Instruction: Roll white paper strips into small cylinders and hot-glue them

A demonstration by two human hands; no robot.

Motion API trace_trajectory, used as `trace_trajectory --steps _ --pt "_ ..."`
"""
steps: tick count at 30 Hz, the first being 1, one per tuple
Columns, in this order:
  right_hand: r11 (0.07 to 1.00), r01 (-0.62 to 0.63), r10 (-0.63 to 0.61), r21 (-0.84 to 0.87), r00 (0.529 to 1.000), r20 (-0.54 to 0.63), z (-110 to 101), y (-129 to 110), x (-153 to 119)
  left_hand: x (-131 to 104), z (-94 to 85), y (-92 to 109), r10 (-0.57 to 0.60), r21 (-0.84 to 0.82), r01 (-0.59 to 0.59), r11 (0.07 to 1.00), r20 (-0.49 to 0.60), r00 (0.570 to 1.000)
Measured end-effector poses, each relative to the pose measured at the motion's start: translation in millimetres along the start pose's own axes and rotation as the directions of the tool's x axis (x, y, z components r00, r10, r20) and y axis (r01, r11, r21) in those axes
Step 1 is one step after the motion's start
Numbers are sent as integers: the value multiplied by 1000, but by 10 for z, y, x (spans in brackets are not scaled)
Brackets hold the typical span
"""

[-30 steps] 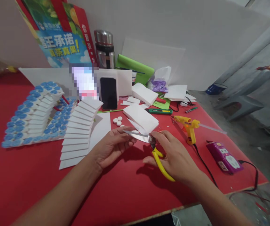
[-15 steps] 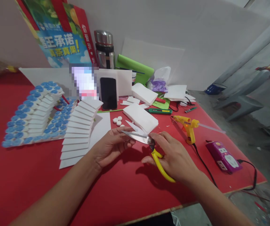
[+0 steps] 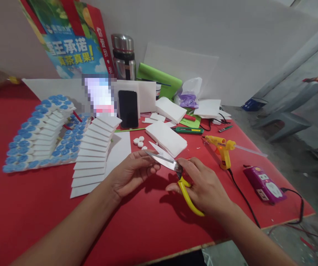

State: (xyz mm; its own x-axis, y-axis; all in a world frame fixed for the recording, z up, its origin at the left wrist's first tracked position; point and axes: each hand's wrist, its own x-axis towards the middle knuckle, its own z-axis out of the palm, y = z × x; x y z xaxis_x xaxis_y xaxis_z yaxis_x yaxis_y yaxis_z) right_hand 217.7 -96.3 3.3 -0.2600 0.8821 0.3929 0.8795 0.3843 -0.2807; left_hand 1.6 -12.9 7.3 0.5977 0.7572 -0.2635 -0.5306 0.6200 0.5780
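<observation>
Fingers of the right hand (image 3: 203,184) are closed on the yellow-handled metal scissors (image 3: 164,162), the thumb set apart from the rest beside the grip; the blades stand open. On the left hand (image 3: 134,171) the fingers are curled with thumb and forefinger close together at the tip of the near blade; whether they pinch anything, I cannot tell. Taking those scissors as the landmark, they are above the front part of a broad red tabletop (image 3: 50,221). Well beyond them rises a large white panel (image 3: 231,48), and off to their far right, past the table edge, are a concrete floor (image 3: 261,129) and a grey plastic stool (image 3: 289,123). Far left and behind leans a printed blue, green and red bag (image 3: 70,48); left lies a curved arrangement of blue-and-white rolled pieces (image 3: 23,144), and nearer, a stepped row of white flat pieces (image 3: 92,155). Behind stand a steel flask (image 3: 124,55) and an upright black phone (image 3: 128,109). Just beyond the blades is a stack of white paper (image 3: 167,136). Right are a purple power socket block (image 3: 264,184) and a yellow glue gun (image 3: 222,147); behind, a green cutter knife (image 3: 189,130); behind and slightly left, small white discs (image 3: 140,142).
</observation>
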Motion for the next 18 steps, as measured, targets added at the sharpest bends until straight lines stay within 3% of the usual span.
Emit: trace_trajectory --steps 14,18 --pt "1000 6 -7 -8 998 -61 52 -1 -87 24 -32 -17 -39 26 37 999 63 997" --pt "991 -85 93 106 993 -73 35 -33 -101 26 -56 -25 -58 11 58 998 40 998"
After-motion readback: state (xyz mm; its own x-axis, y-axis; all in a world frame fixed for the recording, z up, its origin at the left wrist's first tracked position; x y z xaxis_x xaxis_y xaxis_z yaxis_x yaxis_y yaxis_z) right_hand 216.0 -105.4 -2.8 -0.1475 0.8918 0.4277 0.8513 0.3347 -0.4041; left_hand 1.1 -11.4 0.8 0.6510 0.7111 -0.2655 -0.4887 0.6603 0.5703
